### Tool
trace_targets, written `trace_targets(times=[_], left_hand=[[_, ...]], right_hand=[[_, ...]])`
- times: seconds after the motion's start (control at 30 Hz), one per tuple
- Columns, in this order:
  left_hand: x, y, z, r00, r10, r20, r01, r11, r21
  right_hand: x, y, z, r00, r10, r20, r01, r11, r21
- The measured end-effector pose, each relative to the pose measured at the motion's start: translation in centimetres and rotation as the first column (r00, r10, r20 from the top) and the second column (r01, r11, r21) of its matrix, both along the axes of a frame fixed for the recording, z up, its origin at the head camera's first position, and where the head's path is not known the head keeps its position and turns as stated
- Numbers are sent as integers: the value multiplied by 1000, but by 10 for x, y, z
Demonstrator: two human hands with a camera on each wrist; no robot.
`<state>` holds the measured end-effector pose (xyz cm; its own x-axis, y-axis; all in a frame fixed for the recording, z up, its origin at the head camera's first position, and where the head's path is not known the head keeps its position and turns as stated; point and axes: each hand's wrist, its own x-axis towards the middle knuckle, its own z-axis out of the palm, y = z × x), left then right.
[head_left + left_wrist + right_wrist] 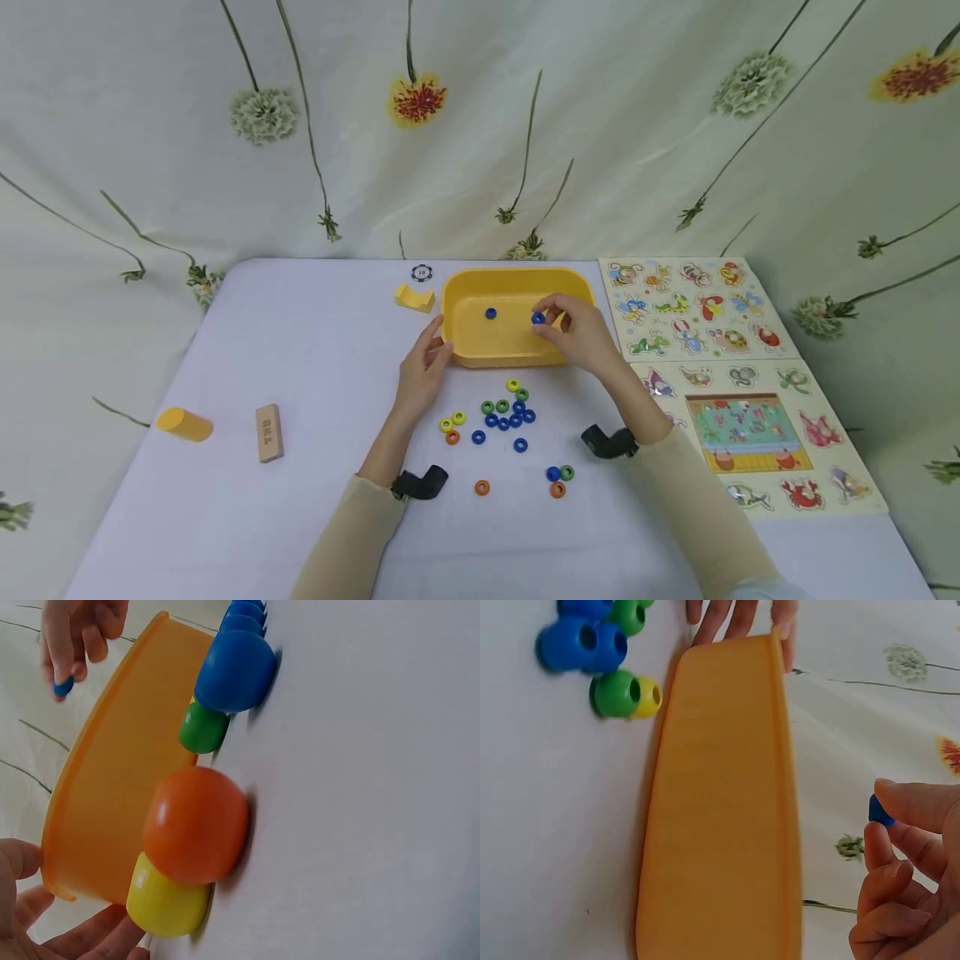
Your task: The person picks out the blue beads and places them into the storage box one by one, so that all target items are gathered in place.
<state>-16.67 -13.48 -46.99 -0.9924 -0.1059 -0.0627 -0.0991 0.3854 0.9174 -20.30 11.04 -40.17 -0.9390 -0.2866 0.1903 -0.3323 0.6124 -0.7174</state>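
Note:
In the head view, my right hand pinches a blue bead between thumb and fingertips, above the right part of a yellow tray. The right wrist view shows the held bead clear of the tray's rim. A second blue bead lies inside the tray. With extended fingers, my left hand touches the tray's near left corner. Loose blue beads, green beads, yellow beads and orange beads lie on the table in front of the tray.
Left of the tray are a yellow arched block and a round chip. Farther left lie a yellow cylinder and a wooden block. Sticker sheets cover the table's right side. A flowered cloth hangs behind.

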Motion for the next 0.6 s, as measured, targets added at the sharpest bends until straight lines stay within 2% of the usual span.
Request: trace_targets(times=[0.1,0.23,0.47,0.6], left_hand=[[0,-1,0,1000,0,-3,0,1000,2],[0,-1,-1,1000,5,-7,-5,1000,3],[0,-1,0,1000,6,12,-7,1000,5],[1,-1,2,1000,13,18,-13,1000,4]], right_hand=[[-28,-13,-7,998,-28,48,25,997,71],[-52,-27,-20,990,-46,130,25,988,151],[-78,-43,-40,978,-27,206,-25,970,242],[-86,-48,-46,966,-23,256,-45,965,258]])
